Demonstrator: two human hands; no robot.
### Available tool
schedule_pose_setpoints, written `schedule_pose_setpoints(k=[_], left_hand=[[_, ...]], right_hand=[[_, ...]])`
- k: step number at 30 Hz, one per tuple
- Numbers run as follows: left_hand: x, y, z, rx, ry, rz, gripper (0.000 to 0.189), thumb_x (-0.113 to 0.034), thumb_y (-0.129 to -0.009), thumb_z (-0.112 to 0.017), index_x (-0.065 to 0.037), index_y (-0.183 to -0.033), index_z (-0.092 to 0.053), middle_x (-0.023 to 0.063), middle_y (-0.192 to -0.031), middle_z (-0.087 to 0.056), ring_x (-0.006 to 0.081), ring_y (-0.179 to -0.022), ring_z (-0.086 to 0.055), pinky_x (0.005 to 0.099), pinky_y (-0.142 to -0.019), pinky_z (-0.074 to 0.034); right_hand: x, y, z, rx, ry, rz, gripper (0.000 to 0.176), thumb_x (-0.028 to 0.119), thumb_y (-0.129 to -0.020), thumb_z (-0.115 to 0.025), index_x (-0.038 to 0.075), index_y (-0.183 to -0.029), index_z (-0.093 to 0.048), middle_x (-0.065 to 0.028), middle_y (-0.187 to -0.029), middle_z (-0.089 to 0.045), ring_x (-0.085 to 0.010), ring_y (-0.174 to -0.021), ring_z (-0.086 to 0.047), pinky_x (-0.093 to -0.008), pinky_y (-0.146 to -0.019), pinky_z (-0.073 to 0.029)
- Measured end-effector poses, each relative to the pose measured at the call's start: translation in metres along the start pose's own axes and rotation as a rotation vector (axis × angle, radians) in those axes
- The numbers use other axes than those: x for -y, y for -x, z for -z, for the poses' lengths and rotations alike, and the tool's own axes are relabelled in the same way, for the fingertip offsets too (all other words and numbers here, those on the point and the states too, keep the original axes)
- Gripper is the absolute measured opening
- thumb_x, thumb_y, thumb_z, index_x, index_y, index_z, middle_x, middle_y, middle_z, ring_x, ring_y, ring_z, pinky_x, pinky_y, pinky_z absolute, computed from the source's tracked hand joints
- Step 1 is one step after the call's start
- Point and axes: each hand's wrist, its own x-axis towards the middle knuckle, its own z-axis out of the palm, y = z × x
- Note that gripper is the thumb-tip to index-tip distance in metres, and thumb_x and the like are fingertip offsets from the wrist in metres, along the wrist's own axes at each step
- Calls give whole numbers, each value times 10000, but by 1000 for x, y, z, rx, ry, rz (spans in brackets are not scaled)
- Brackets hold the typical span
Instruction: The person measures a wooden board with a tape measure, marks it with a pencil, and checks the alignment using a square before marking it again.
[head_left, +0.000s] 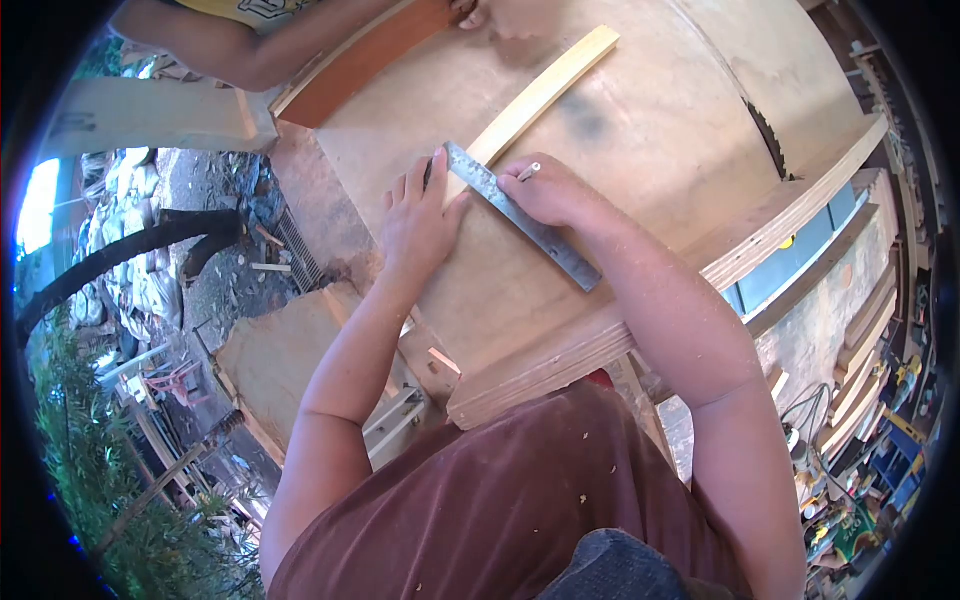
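Observation:
A pale wooden strip point(545, 92) lies slanting across the plywood-topped workbench point(640, 200). Across its near end rests a flat metal ruler blade point(540, 232), likely a square; any stock is mostly hidden by fingers. My left hand point(420, 222) closes around the strip's near end, fingertips beside the blade's upper end and thumb along the strip. My right hand point(550, 192) is closed on a thin pale pencil point(529, 172), its tip hidden. The right thumb and fingers touch the blade's edge.
Another person's arm point(270, 45) reaches in at the top left beside a reddish-brown board point(370, 60). A long dark slot point(765, 135) cuts the top at right. Lumber pieces point(865, 340) and tools lie at far right, rubble and sacks point(140, 220) at left.

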Motion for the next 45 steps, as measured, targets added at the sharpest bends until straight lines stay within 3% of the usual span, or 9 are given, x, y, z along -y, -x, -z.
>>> schedule_pose_setpoints(k=[5, 7, 8, 10, 14, 15, 27, 29, 45], left_hand=[[0, -1, 1, -6, 3, -18, 649, -379, -927, -619, -83, -1472, -426, 139, -1377, -508, 351, -1181, -517, 473, -974, -409], [1, -1, 0, -14, -14, -15, 648, -385, -927, -616, -84, -1470, -431, 136, -1369, -514, 346, -1171, -522, 468, -970, -412], [0, -1, -1, -18, -29, -16, 646, -392, -927, -613, -85, -1467, -436, 134, -1361, -520, 342, -1161, -527, 464, -966, -415], [-1, -1, 0, -12, -31, -5, 649, -399, -926, -612, -88, -1468, -436, 130, -1360, -521, 336, -1159, -530, 459, -965, -416], [-2, 0, 3, -14, -29, 0, 652, -411, -927, -607, -95, -1472, -436, 118, -1361, -522, 319, -1160, -533, 448, -962, -419], [-2, 0, 5, -20, -30, 12, 652, -411, -927, -607, -95, -1472, -436, 118, -1361, -522, 319, -1160, -533, 448, -962, -419], [-3, -1, 9, 52, -33, 12, 669, -423, -938, -583, -107, -1491, -377, 88, -1343, -492, 270, -1205, -503, 431, -966, -406], [-2, -1, 7, 36, -30, 5, 672, -423, -933, -590, -110, -1489, -379, 85, -1338, -494, 267, -1206, -503, 432, -958, -403], [-2, -2, 9, 33, 8, 3, 667, -377, -910, -639, -92, -1469, -416, 111, -1354, -503, 299, -1193, -522, 443, -958, -420]], right_hand=[[5, 7, 1, -92, 33, 16, 344, 298, -970, -528, 3, -925, -697, -191, -816, -663, -323, -790, -643, -453, -756, -486], [17, 13, 0, -492, -66, 35, 415, 377, -975, -503, 34, -968, -736, -214, -940, -699, -391, -885, -666, -473, -831, -498], [17, 10, 1, -490, -65, 38, 415, 377, -975, -503, 34, -968, -736, -214, -940, -699, -391, -885, -666, -473, -831, -498], [17, 1, 5, -491, -293, 242, 373, 367, -965, -550, 46, -980, -739, -154, -879, -700, -312, -804, -671, -418, -767, -514], [35, -9, 17, -278, -259, 167, 223, 223, -920, -656, 22, -990, -722, -37, -852, -688, -92, -801, -620, -267, -733, -505], [37, -10, 17, -268, -253, 175, 223, 223, -920, -656, 22, -990, -722, -37, -852, -688, -92, -801, -620, -267, -733, -505], [13, -31, 11, -219, -58, 316, 159, 121, -830, -691, 23, -953, -715, -75, -833, -707, -131, -750, -662, -284, -697, -531], [15, -31, 10, -219, -46, 304, 229, 228, -828, -696, 26, -937, -704, -163, -884, -714, -296, -820, -697, -374, -743, -538], [7, -32, 9, -215, 18, 402, 205, 223, -824, -675, 27, -883, -683, -162, -851, -679, -328, -805, -657, -404, -726, -511]])
